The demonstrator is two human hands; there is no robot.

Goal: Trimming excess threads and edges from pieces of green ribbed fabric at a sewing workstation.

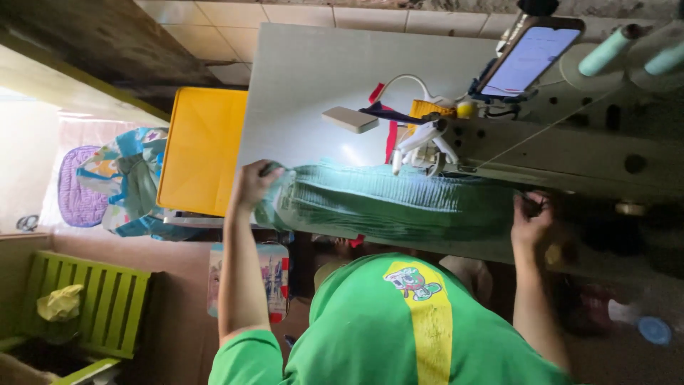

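Fabric (399, 203), green and gathered into pleats, stretches across the pale surface (306, 93) between our two hands. We close our left hand (251, 184) around one end of the fabric, fingers curled tight over the bunched edge. We grip the other end with our right hand (531, 217), closed on the cloth in the shadow under the sewing machine (570, 135). Between the hands and just beyond the cloth, the machine's presser foot (420, 146) hangs over the lit pleats, with scraps of red ribbon (390, 139) beside it. Beyond the right hand, a phone (531, 57) with a bright screen is propped on the machine, and pale green thread spools (609, 50) stand near it. Past the left hand, a yellow board (203, 150) lies at the surface's end. Our green shirt with a yellow stripe (420, 321) fills the view below both hands.
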